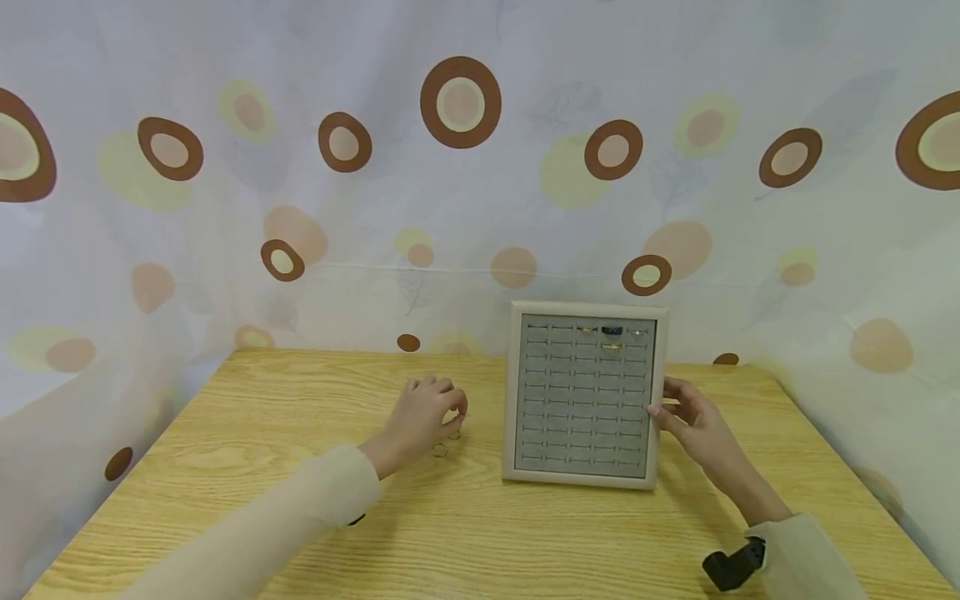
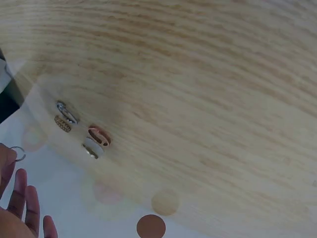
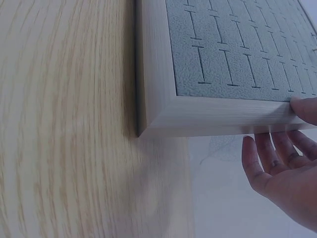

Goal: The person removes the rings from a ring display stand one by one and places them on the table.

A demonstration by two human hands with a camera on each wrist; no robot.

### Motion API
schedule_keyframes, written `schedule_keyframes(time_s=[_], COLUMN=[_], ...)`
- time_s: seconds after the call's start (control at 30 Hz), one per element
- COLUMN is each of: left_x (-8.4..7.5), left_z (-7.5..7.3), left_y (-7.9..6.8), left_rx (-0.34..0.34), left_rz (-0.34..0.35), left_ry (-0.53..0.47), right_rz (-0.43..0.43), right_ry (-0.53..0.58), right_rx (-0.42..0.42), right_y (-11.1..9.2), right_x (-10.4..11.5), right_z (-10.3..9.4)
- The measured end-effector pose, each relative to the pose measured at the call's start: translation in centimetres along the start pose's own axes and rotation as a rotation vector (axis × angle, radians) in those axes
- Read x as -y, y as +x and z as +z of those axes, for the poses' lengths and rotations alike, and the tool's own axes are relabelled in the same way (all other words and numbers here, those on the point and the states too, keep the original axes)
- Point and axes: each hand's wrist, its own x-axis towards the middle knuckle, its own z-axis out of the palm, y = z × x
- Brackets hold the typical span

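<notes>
Pinching a ring (image 2: 24, 154) in the left hand (image 1: 422, 410), gripping the board (image 1: 512, 400) in the right hand (image 1: 697, 427); likely loading, needing insertion next.

Left hand (image 1: 420, 413) cropped by left wrist view's edge. Rings (image 2: 102, 134) near it too small in head view. Right wrist view crops right hand (image 3: 287, 183) plus ring tray (image 3: 213, 115) beside it.
</notes>
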Motion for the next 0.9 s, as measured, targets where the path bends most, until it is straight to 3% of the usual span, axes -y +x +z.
schedule_keyframes(time_s=[0.23, 0.57, 0.9], left_x=[-0.2, -0.3, -0.4], left_z=[1.2, 1.9, 2.2], left_y=[-1.3, -2.1, -2.1], left_rx=[0.088, 0.057, 0.188], left_rz=[-0.035, 0.009, -0.043], left_ry=[-0.04, -0.019, -0.051], right_rz=[0.002, 0.0, -0.002], right_ry=[-0.003, -0.011, -0.015], right_rx=[0.001, -0.003, -0.008], right_y=[0.0, 0.0, -0.1], right_x=[0.0, -0.1, 0.0], right_z=[0.0, 0.0, 0.0])
